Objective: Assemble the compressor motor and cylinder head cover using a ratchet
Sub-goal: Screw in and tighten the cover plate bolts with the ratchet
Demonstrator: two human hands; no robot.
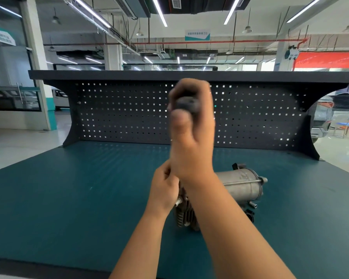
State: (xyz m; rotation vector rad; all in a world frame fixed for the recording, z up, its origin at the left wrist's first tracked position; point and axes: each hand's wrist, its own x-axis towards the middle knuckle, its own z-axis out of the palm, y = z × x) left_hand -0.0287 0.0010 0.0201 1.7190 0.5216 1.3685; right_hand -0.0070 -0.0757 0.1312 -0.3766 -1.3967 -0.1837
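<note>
Right hand [191,121] clamped on ratchet [186,104]; left hand [164,188] beneath, curled, hold unclear. Risk: hard pull slips ratchet, rolls compressor [240,184].

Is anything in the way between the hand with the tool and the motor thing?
Nothing visible is. The right hand grips the ratchet handle above the compressor; the left hand is by its finned head. The tool's tip is hidden behind the wrist.
</note>
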